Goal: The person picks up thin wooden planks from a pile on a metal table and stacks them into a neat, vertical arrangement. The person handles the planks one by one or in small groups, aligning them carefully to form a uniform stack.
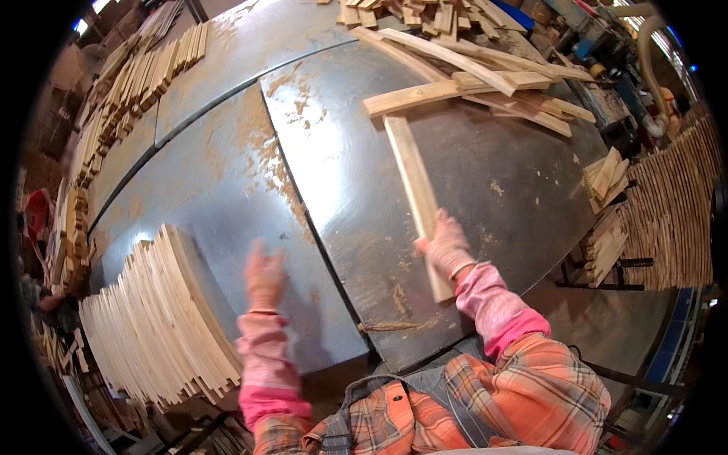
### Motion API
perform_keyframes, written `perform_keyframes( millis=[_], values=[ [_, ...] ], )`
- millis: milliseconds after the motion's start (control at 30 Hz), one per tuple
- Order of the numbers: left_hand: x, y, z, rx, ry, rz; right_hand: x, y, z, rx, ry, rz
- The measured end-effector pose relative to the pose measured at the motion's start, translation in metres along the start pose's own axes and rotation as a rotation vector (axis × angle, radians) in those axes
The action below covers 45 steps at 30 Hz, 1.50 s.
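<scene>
A long wooden slat [417,199] is seen lying flat on the grey metal table [227,189], running from just below the loose pile of slats [485,76] at the upper centre down toward the lower centre of the frame; its near part is gripped by the right hand [446,246], gloved in pink, whose fingers are closed over the slat's edge a little above its lower end; the slat is judged light, stiff and dry, likely to slide easily over the sawdust-streaked metal, with rough sawn edges, so a hold across the width near one end, as shown, or nearer the middle for balance, is thought suitable; the right forearm is brought in from the lower right, bent at the elbow, in a pink sleeve under an orange plaid shirt; the left hand [264,274], blurred, is raised over the table at lower centre-left with fingers spread and nothing held; just to its left a fanned stack of thin slats [159,318] is ranged on edge; further stacks [144,76] are seen at upper left.
</scene>
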<state>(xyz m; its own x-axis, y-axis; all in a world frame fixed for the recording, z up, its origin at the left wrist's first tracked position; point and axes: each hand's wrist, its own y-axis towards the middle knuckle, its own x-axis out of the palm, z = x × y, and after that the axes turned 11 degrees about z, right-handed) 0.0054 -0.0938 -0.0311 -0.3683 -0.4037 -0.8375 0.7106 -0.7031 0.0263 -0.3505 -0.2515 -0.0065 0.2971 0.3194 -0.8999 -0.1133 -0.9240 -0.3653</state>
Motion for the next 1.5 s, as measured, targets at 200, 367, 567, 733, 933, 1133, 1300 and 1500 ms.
perform_keyframes(
  millis=[200, 367, 567, 733, 933, 1133, 1300, 1500],
  values=[
    [0.109, -0.100, 0.154, -0.042, -0.362, -0.859, 0.012, -0.093, 0.002, -0.173, 0.359, -0.476],
    [0.098, -0.123, 0.124, -0.570, -0.683, -0.433, -0.002, 0.007, -0.004, -0.642, 0.072, -0.239],
    [0.139, -0.139, 0.115, -0.723, -0.904, 0.068, -0.161, 0.277, -0.038, -0.641, -0.052, 0.466],
    [0.163, -0.132, 0.110, -0.835, -0.839, 0.180, -0.176, 0.376, -0.013, -0.693, -0.371, 0.435],
    [0.181, -0.117, 0.110, -0.851, -0.962, 0.346, -0.164, 0.439, -0.052, -0.336, -0.440, 0.438],
    [0.180, -0.115, 0.130, -0.866, -0.834, 0.324, -0.193, 0.348, -0.022, -0.698, 0.043, -0.035],
    [0.168, -0.099, 0.172, -0.841, -0.855, 0.307, -0.108, 0.202, 0.009, -0.780, 0.327, -0.476],
    [0.189, -0.072, 0.208, -0.641, -0.403, 0.188, -0.069, 0.132, -0.001, -1.088, -0.208, -0.947]
  ],
)
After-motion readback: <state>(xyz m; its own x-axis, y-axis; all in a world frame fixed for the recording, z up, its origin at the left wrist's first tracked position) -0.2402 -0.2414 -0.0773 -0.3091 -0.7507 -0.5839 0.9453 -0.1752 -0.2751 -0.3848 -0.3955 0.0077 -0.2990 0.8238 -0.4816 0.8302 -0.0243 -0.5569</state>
